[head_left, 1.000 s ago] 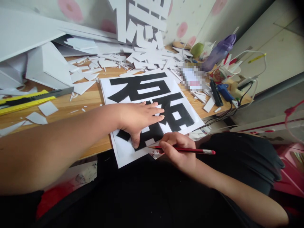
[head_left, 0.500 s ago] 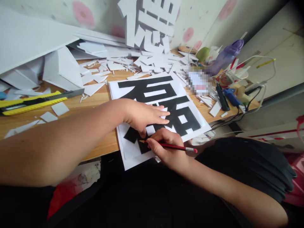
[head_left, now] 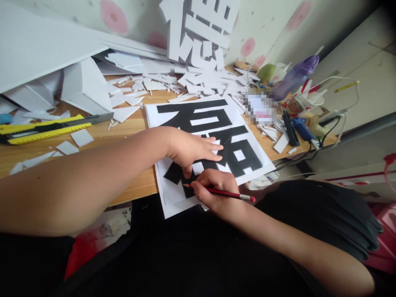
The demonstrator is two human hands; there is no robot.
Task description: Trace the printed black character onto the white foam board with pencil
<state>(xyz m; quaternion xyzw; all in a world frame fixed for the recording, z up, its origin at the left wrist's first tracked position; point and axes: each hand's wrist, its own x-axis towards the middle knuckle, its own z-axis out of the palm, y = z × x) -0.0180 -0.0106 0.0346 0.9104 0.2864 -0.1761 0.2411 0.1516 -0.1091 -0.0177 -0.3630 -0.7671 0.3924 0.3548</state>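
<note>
My left hand [head_left: 196, 148] lies with fingers spread on a black paper cutout of a blocky character [head_left: 213, 117], pressing it against a white board [head_left: 171, 198]. Between the fingers of my right hand [head_left: 218, 187] is a red and black pencil [head_left: 227, 192]. Its sharpened tip rests at the cutout's lower left edge, close to my left thumb. The red eraser end points to the right. Part of the cutout is hidden under both hands.
A yellow utility knife [head_left: 52, 127] lies on the wooden desk [head_left: 130, 132] at left. White scraps [head_left: 204, 80] pile up behind the board, below a white cut-out character [head_left: 198, 31] leaning on the wall. A purple bottle [head_left: 297, 76] and a blue glue gun [head_left: 301, 127] are at right.
The view has shifted slightly. Both hands keep nearly the same places on the cutout, with the pencil tip still at its lower left edge.
</note>
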